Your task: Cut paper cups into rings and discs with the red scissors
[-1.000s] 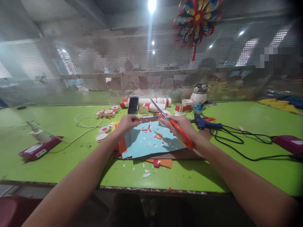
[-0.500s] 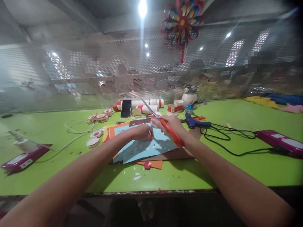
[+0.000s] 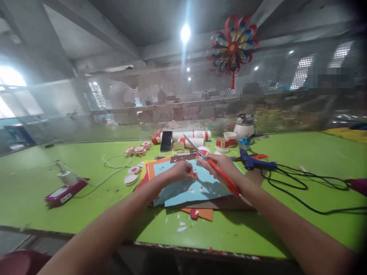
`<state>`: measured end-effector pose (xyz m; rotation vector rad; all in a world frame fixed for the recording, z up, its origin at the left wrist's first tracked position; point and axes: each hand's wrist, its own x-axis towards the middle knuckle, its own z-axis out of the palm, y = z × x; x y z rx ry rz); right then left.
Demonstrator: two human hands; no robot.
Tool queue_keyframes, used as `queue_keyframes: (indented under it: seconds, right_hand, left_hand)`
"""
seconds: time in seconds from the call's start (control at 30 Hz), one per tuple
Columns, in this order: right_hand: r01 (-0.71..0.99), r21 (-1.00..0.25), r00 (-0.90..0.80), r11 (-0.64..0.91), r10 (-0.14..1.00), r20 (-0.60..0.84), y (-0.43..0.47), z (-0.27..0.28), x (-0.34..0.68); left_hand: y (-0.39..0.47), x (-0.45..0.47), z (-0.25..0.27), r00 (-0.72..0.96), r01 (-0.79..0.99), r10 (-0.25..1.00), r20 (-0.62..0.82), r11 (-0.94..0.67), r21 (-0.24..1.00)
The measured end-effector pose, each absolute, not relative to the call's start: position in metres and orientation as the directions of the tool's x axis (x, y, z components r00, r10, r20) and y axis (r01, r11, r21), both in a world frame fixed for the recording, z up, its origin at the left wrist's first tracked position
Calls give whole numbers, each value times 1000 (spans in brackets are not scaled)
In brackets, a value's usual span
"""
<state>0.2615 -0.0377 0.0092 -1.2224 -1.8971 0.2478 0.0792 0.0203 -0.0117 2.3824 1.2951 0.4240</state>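
Note:
My right hand [image 3: 224, 166] is closed around a pair of scissors [image 3: 220, 176] with orange handles; the blades point up and to the left, away from the paper. Close beside it, my left hand [image 3: 181, 171] is closed, pinching a small orange-red paper piece [image 3: 195, 176] that is partly hidden by the fingers. Both hands are above a light blue sheet [image 3: 183, 198] scattered with small red and white scraps. That sheet lies on a stack of coloured paper. Just beyond the right hand is a red and white paper cup [image 3: 203, 151], partly hidden.
A blue glue gun [image 3: 255, 162] with a black cord lies to the right. Behind the paper are a phone [image 3: 166, 141], white-and-red cup stacks [image 3: 189, 135] and a jug [image 3: 244, 128]. White discs [image 3: 131, 179] and a purple power strip [image 3: 66, 192] sit at left on the green table [image 3: 97, 214].
My view has swung left and upward, so the table's contents appear further right and lower. Both hands stay over the blue sheet, the right with the scissors and the left with the small piece.

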Motion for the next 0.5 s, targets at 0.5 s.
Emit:
queue_keyframes:
  seconds: [0.5]
  right_hand:
    - [649,-559,-201,516,825,529,-29,-7,262]
  left_hand:
    - [122,-66,34,62,702,991,118,-128,700]
